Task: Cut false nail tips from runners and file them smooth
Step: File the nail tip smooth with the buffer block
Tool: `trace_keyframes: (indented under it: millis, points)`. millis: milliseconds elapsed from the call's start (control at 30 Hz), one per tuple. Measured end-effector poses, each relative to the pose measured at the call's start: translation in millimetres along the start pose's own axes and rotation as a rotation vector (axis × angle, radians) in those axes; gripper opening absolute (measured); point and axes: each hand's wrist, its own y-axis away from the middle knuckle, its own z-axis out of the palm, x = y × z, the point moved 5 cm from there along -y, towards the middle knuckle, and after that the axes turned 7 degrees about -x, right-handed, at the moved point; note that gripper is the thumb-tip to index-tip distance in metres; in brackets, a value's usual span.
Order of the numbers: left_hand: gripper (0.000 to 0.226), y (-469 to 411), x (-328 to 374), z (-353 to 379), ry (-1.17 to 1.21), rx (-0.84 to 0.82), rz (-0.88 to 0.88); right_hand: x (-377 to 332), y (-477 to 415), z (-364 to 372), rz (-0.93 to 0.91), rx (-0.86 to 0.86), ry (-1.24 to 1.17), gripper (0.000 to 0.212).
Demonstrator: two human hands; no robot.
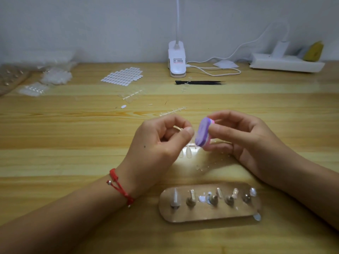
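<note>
Left hand (161, 142): pinches nail tip (195, 134)
Right hand (244, 142): grips file block (203, 132)
Risk: tip could slip — shallow pinch

— Any writing legible here?
— None. The white clip lamp (176, 52) on the table bears a small label (178, 60) with black and red print, too blurred to read.

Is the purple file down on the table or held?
Held: the right hand pinches the purple file clear of the table.
</note>
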Motion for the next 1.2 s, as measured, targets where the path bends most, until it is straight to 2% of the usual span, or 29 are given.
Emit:
trace_keyframes:
  millis: [133, 233, 367, 500, 667, 867, 967, 1067, 1200]
  points:
    - [0.016, 0, 0, 0, -0.008, 0.015, 0.009, 1, 2, 8, 0.037, -0.098, 0.155, 0.019]
    - [0.015, -1, -1, -1, -0.006, 0.022, 0.001, -1, 1, 2, 0.008, -0.015, 0.079, 0.026]
    - [0.016, 0, -1, -1, -0.019, 0.029, 0.011, 1, 3, 8, 0.038, -0.085, 0.169, 0.021]
    - [0.012, 0, -1, -1, 0.026, 0.034, -0.005, -1, 1, 2, 0.008, 0.000, 0.074, 0.022]
    - [0.013, -1, -2, -3, 0.013, 0.062, -0.013, -2, 4, 10, 0.023, -0.096, 0.201, 0.019]
    - [0.011, -4, -7, -9, 0.082, 0.149, -0.061, 2, 0, 0, 0.004, 0.004, 0.029, 0.026]
    - [0.011, -4, -7, -5, 0.079, 0.112, -0.065, 3, -2, -4, -0.003, 0.025, -0.059, 0.034]
    - [0.011, -3, -5, 0, 0.057, 0.059, -0.069, 3, -2, -2, 0.002, -0.009, -0.037, 0.029]
    - [0.011, -2, -3, -4, 0.054, 0.106, -0.057, 4, -1, 2, 0.015, -0.058, 0.031, 0.028]
